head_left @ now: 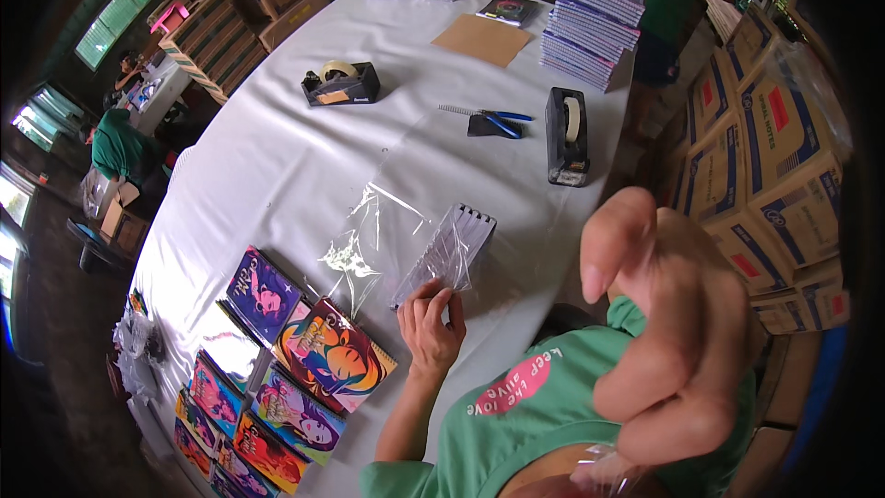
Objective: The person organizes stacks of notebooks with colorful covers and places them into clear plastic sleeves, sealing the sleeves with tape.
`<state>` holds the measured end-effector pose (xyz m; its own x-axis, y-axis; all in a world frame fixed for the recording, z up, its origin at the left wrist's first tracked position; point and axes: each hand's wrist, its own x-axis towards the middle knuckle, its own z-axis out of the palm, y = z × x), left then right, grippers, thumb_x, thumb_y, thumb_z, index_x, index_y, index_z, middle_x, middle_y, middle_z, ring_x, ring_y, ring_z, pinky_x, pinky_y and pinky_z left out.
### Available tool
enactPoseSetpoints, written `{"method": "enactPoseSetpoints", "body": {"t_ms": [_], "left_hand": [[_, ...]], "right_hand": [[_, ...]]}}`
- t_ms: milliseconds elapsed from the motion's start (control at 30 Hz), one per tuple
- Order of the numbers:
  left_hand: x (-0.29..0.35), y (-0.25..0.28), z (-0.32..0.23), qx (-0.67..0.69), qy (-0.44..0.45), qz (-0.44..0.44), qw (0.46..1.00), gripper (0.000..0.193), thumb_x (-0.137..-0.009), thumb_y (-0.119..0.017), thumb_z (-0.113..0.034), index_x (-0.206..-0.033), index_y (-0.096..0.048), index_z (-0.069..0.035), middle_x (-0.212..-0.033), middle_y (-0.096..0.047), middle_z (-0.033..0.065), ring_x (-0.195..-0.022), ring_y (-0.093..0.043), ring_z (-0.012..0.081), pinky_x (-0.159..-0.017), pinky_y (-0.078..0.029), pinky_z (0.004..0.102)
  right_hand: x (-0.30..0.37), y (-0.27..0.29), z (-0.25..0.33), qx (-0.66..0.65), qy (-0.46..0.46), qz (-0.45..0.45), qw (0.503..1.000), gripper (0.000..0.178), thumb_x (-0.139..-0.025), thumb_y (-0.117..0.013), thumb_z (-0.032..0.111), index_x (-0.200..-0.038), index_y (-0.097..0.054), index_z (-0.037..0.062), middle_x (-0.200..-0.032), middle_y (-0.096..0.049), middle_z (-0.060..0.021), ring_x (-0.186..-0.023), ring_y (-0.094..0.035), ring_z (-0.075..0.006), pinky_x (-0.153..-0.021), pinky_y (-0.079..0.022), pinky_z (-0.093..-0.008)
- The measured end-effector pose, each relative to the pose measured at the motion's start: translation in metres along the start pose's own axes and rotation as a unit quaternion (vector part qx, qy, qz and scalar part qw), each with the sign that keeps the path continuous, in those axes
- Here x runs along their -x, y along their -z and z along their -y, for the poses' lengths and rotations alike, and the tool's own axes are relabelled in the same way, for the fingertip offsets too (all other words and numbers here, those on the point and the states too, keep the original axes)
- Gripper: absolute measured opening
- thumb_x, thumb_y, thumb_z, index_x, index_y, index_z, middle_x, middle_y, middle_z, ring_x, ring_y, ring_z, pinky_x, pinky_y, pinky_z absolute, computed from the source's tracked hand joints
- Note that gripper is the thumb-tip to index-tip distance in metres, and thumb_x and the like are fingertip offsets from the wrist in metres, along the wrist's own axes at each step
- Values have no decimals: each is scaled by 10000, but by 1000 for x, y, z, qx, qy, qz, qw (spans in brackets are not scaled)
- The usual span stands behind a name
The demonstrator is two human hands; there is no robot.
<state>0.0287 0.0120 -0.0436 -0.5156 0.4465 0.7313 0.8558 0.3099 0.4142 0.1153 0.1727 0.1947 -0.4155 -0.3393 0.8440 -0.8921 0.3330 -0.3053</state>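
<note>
A small stack of spiral notebooks (452, 244), loosely covered by clear plastic film, lies in the middle of the white-covered table. My left hand (430, 327) is at its near end, fingers bent and pressed on the film and the notebooks' edge. Raised close to the camera, my right hand (678, 341) looms large with its fingers curled. A crinkled scrap of clear film (608, 468) shows at its lower fingertips; the exact grip is partly hidden. Left of the stack, a shiny sheet of clear plastic (355, 254) lies on the tabletop.
Colourful spiral notebooks (336, 350) spread over the near left. Two black tape dispensers (343, 88) (569, 138) flank blue-handled pliers (502, 122). Tall notebook stacks (590, 23), brown cardboard (481, 40) and a dark notebook (507, 8) are farther back. Cartons (737, 157) line the right; other people work beyond.
</note>
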Motion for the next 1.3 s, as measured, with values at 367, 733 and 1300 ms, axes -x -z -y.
{"method": "enactPoseSetpoints", "body": {"t_ms": [367, 733, 1300], "left_hand": [[4, 7, 8, 21, 27, -4, 999, 269, -710, -709, -22, -934, -566, -60, -923, -636, 103, -838, -616, 242, -693, -437, 326], [8, 8, 9, 22, 33, 2, 999, 443, -644, -765, -14, -996, -500, -63, -902, -669, 113, -851, -633, 262, -753, -416, 348], [8, 9, 7, -143, -53, 37, 988, 448, -653, -693, -246, -1099, -679, -285, -863, -497, -41, -900, -571, 144, -728, -422, 305]], "right_hand": [[47, -25, -40, -171, -191, 202, 945, 118, -766, -661, 73, -829, -677, 171, -908, -620, 62, -748, -540, -74, -764, -226, -390], [149, -98, -72, -361, -641, -66, 674, 276, -923, -549, 226, -913, -675, -20, -654, -476, 39, -647, -408, -48, -587, -319, -199], [181, -115, -80, -325, -670, -94, 661, 300, -905, -597, 267, -851, -701, -9, -593, -502, 32, -553, -382, -39, -502, -307, -218]]}}
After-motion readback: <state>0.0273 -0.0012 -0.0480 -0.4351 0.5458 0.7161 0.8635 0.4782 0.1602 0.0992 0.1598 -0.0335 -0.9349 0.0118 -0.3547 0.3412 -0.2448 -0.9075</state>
